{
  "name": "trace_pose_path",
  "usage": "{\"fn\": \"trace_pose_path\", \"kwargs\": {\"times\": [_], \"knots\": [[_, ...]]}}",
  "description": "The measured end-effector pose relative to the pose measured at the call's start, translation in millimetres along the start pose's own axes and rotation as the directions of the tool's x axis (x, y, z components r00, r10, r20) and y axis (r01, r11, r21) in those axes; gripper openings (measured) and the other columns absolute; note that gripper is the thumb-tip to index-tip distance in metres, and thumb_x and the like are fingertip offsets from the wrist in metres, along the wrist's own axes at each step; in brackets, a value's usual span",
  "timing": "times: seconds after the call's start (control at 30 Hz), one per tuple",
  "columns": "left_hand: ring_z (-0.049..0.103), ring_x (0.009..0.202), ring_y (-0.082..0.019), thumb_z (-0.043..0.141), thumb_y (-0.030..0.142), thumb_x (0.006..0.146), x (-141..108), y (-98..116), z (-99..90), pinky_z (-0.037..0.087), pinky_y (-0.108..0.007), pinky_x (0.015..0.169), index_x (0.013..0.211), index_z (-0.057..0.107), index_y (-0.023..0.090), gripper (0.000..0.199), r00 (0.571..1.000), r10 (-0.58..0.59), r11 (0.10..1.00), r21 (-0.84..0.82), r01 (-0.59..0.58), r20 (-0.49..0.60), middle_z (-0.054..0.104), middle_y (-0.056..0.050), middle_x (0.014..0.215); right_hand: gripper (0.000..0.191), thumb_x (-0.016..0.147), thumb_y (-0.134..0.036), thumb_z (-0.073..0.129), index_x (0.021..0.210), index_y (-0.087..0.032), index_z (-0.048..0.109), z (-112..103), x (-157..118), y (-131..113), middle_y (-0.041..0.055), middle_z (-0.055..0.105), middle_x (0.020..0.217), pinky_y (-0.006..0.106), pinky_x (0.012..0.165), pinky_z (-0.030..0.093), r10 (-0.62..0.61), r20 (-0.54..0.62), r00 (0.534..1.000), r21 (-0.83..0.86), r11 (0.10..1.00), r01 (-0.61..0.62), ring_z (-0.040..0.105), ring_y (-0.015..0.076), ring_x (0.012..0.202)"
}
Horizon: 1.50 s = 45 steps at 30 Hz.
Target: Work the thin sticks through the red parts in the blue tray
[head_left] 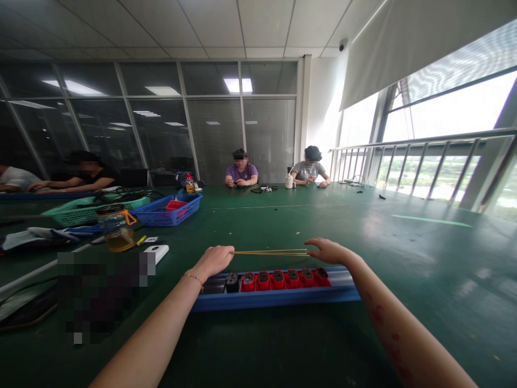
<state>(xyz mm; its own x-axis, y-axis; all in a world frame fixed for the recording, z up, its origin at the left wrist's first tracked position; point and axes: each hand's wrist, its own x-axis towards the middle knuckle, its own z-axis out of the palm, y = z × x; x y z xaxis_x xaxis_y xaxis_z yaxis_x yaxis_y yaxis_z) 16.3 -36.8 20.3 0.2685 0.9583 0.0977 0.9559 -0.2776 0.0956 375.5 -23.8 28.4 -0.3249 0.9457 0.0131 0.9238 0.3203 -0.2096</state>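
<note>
My left hand (217, 260) is closed around one end of several thin yellow strands (270, 251), held level above the table; I cannot tell whether they are wires or another material. At their other end is my right hand (326, 250), fingers apart, with the fingertips at the strand ends. Just below both hands lies a long blue tray (274, 299) with a grey channel. In it stands a row of several red connector-like blocks (278, 280) with dark tops. One black block (232, 282) sits at the left end of that row.
To the left are a blue basket (165, 217) holding a red item, a green basket (67, 214), a jar of amber liquid (119, 237) and a white device (159, 253). Two people sit across the green table (250, 218); others work at the far left.
</note>
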Motion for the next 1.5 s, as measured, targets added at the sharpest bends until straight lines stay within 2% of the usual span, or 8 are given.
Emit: {"fn": "trace_pose_path", "kwargs": {"times": [0.17, 0.3, 0.43, 0.53, 0.73, 1.2, 1.33, 1.5], "knots": [[0.054, 0.061, -0.015, 0.028, 0.021, 0.078, -2, 2, -13.3, 0.031, -0.023, 0.055, 0.068, 0.051, 0.02, 0.024, 0.998, -0.009, 0.996, -0.09, 0.004, -0.06, 0.059, 0.0, 0.066, 0.051, 0.081, -0.058, 0.032, 0.113, -0.025, 0.053, -9, 0, 2, 0.0068, 0.053, 0.119, 0.041, 0.088, 0.037, 0.039, -0.247, 0.968, 0.106, 0.994, -0.013, 0.046, 0.0284, 0.109], [0.053, 0.062, -0.014, 0.029, 0.02, 0.078, -6, 7, -28.6, 0.031, -0.022, 0.056, 0.066, 0.049, 0.021, 0.023, 0.994, 0.037, 0.989, -0.139, -0.052, -0.108, 0.058, 0.001, 0.066, 0.05, 0.083, -0.057, 0.028, 0.1, -0.02, 0.057, -18, 2, -4, 0.0076, 0.063, 0.095, 0.032, 0.073, 0.045, 0.05, -0.332, 0.942, 0.45, 0.886, 0.111, 0.061, 0.0196, 0.076], [0.052, 0.062, -0.014, 0.028, 0.02, 0.079, -16, 19, -44.3, 0.03, -0.023, 0.056, 0.067, 0.048, 0.021, 0.023, 0.99, 0.058, 0.988, -0.134, -0.076, -0.132, 0.057, 0.0, 0.066, 0.049, 0.082, -0.058, 0.03, 0.088, -0.017, 0.055, -30, -1, -18, 0.0032, 0.06, 0.069, 0.023, 0.049, 0.044, 0.146, -0.422, 0.895, 0.691, 0.691, 0.213, 0.052, 0.0106, 0.047], [0.051, 0.057, -0.014, 0.027, 0.023, 0.081, -26, 30, -53.9, 0.029, -0.024, 0.054, 0.069, 0.046, 0.021, 0.023, 0.987, 0.063, 0.995, -0.067, -0.074, -0.145, 0.055, 0.001, 0.064, 0.046, 0.08, -0.057, 0.033, 0.076, -0.018, 0.055, -38, -8, -28, -0.0001, 0.055, 0.059, 0.021, 0.042, 0.036, 0.163, -0.441, 0.883, 0.643, 0.744, 0.184, 0.043, 0.0085, 0.041], [0.048, 0.053, -0.014, 0.025, 0.025, 0.082, -42, 49, -64.4, 0.026, -0.025, 0.05, 0.067, 0.046, 0.021, 0.026, 0.993, 0.068, 0.997, -0.027, -0.071, -0.095, 0.053, 0.001, 0.06, 0.054, 0.077, -0.063, 0.032, 0.051, -0.019, 0.05, -49, -22, -40, -0.0008, 0.05, 0.047, 0.023, 0.048, 0.032, -0.029, -0.346, 0.938, 0.256, 0.959, 0.124, 0.044, 0.0118, 0.046], [0.051, 0.07, -0.015, 0.039, 0.053, 0.076, -53, 28, -88.0, 0.038, -0.022, 0.061, 0.093, 0.059, 0.019, 0.043, 0.991, 0.105, 0.871, -0.474, -0.13, -0.079, 0.059, -0.001, 0.078, 0.058, 0.073, -0.07, 0.029, 0.055, -0.018, 0.048, -72, -44, -23, -0.0019, 0.04, 0.05, 0.023, 0.048, 0.03, -0.005, -0.273, 0.962, 0.233, 0.97, 0.071, 0.037, 0.0109, 0.047], [0.053, 0.073, -0.015, 0.043, 0.052, 0.075, -51, 25, -84.1, 0.039, -0.022, 0.064, 0.088, 0.061, 0.02, 0.04, 0.994, 0.109, 0.855, -0.508, -0.105, -0.022, 0.061, 0.0, 0.079, 0.058, 0.073, -0.068, 0.033, 0.064, -0.017, 0.058, -72, -49, -23, -0.0031, 0.04, 0.051, 0.023, 0.047, 0.03, -0.137, -0.042, 0.99, 0.257, 0.956, 0.143, 0.035, 0.0095, 0.046], [0.053, 0.063, -0.013, 0.051, 0.054, 0.068, -50, 25, -78.9, 0.039, -0.021, 0.057, 0.08, 0.061, 0.016, 0.041, 0.98, 0.115, 0.84, -0.543, -0.009, 0.16, 0.062, -0.001, 0.07, 0.059, 0.07, -0.07, 0.037, 0.069, -0.015, 0.059, -64, -50, -16, -0.0029, 0.043, 0.049, 0.023, 0.046, 0.034, -0.174, 0.256, 0.951, 0.332, 0.94, 0.083, 0.038, 0.009, 0.044]]}}
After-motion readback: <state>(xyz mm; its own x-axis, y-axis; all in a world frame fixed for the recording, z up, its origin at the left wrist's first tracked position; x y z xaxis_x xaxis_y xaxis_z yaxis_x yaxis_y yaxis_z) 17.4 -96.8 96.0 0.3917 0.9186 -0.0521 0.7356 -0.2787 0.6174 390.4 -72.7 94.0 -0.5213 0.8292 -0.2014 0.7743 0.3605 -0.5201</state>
